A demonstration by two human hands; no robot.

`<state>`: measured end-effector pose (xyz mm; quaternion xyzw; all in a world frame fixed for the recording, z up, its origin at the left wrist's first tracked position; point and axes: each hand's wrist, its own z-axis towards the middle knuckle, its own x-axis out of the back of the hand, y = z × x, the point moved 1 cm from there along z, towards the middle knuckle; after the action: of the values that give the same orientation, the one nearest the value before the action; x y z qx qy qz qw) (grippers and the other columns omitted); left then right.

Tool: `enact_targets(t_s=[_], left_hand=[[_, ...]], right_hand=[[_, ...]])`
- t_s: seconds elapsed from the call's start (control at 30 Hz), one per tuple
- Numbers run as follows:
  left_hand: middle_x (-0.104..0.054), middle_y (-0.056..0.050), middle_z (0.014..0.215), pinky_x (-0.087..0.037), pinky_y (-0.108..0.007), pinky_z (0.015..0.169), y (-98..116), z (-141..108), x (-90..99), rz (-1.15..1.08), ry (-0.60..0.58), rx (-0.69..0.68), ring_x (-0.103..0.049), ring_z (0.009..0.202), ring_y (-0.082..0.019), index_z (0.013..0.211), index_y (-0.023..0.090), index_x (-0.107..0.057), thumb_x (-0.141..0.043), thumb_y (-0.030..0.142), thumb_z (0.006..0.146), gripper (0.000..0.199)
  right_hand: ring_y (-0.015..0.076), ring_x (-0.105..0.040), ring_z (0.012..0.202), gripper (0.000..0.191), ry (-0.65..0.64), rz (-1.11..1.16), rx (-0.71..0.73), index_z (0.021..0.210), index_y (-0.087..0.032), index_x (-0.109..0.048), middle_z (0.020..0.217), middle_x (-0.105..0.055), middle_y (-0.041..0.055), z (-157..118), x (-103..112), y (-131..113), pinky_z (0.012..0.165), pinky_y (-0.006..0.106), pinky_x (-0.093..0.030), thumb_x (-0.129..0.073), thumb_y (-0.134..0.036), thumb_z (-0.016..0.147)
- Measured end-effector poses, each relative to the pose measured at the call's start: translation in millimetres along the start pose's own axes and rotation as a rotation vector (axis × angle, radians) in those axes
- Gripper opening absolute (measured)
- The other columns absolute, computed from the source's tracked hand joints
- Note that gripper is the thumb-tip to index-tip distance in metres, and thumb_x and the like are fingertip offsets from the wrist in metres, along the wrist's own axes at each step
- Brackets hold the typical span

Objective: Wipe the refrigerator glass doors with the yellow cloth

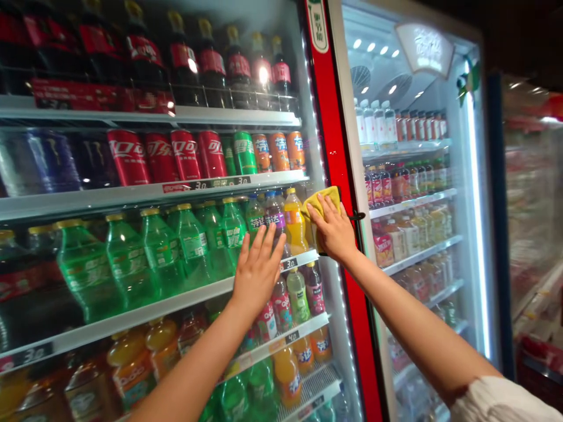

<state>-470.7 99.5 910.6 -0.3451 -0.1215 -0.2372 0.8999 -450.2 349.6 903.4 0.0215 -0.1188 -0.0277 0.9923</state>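
Observation:
My right hand (335,230) presses a yellow cloth (323,199) against the right side of a fridge's glass door, close to its red frame (336,140). The fingers lie over the cloth, and part of it hangs below the hand. To the left, my left hand (260,264) is raised with fingers stretched out and holds nothing; it seems to rest flat on the glass. Behind the glass, near the hands, stand an orange drink bottle (295,220), a purple-labelled bottle (273,208) and several green bottles (189,237).
Shelves hold red cans (187,153) and dark cola bottles (211,58) higher up, and juice bottles (132,366) lower down. A second lit drinks fridge (413,205) adjoins on the right. A black handle (358,216) juts out beside my right hand. Blurred shelving (532,193) stands farther right.

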Motion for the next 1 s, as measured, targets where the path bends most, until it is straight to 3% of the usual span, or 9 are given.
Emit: enact_targets(t_s=[0.13,0.37,0.6,0.77,0.83,1.0], left_hand=[[-0.017,-0.010,0.172,-0.017,-0.056,0.130,10,-1,-3.0,-0.018,-0.007,-0.014,-0.015,0.159,-0.029,0.163,0.028,-0.025,-0.062,0.017,0.092,0.080],[-0.016,-0.010,0.172,-0.015,-0.057,0.130,21,15,-8.7,-0.075,-0.030,0.002,-0.014,0.159,-0.029,0.162,0.028,-0.026,-0.063,0.018,0.090,0.082],[-0.021,-0.013,0.171,-0.017,-0.057,0.129,35,16,-20.0,-0.054,-0.044,-0.020,-0.014,0.159,-0.030,0.155,0.024,-0.042,-0.064,0.019,0.090,0.069],[-0.019,-0.012,0.171,-0.014,-0.055,0.130,42,26,-21.9,-0.082,-0.040,-0.015,-0.015,0.159,-0.029,0.156,0.022,-0.042,-0.065,0.019,0.088,0.071],[-0.020,-0.012,0.171,-0.012,-0.054,0.131,46,28,-23.2,-0.095,-0.048,-0.007,-0.014,0.160,-0.028,0.157,0.022,-0.040,-0.064,0.019,0.088,0.072],[-0.020,-0.011,0.172,-0.013,-0.055,0.130,50,19,-27.3,-0.099,-0.075,-0.004,-0.014,0.160,-0.029,0.159,0.023,-0.036,-0.060,0.020,0.092,0.071]], right_hand=[[0.0295,-0.033,0.154,0.061,0.010,-0.005,-0.062,0.155,-0.028,-0.046,0.164,-0.041,0.0118,-36,-10,19,0.121,0.061,-0.033,-0.042,-0.008,0.098],[0.0334,-0.025,0.157,0.066,0.040,0.046,-0.131,0.158,-0.027,-0.042,0.169,-0.030,0.0116,7,-9,40,0.122,0.063,-0.034,-0.041,-0.005,0.095],[0.0292,-0.024,0.158,0.068,-0.003,0.061,-0.105,0.156,-0.029,-0.043,0.170,-0.029,0.0097,-43,-15,41,0.122,0.058,-0.036,-0.044,-0.004,0.093],[0.0330,-0.019,0.159,0.066,0.016,0.084,-0.099,0.156,-0.024,-0.045,0.171,-0.025,0.0131,-4,-8,54,0.121,0.058,-0.036,-0.048,-0.007,0.092],[0.0325,-0.019,0.159,0.067,0.033,0.080,-0.101,0.156,-0.026,-0.043,0.171,-0.026,0.0118,-1,-8,54,0.121,0.058,-0.036,-0.047,-0.007,0.093],[0.0320,-0.023,0.158,0.064,0.004,0.067,-0.085,0.155,-0.027,-0.045,0.170,-0.027,0.0121,-54,-15,45,0.119,0.058,-0.038,-0.043,-0.007,0.095]])
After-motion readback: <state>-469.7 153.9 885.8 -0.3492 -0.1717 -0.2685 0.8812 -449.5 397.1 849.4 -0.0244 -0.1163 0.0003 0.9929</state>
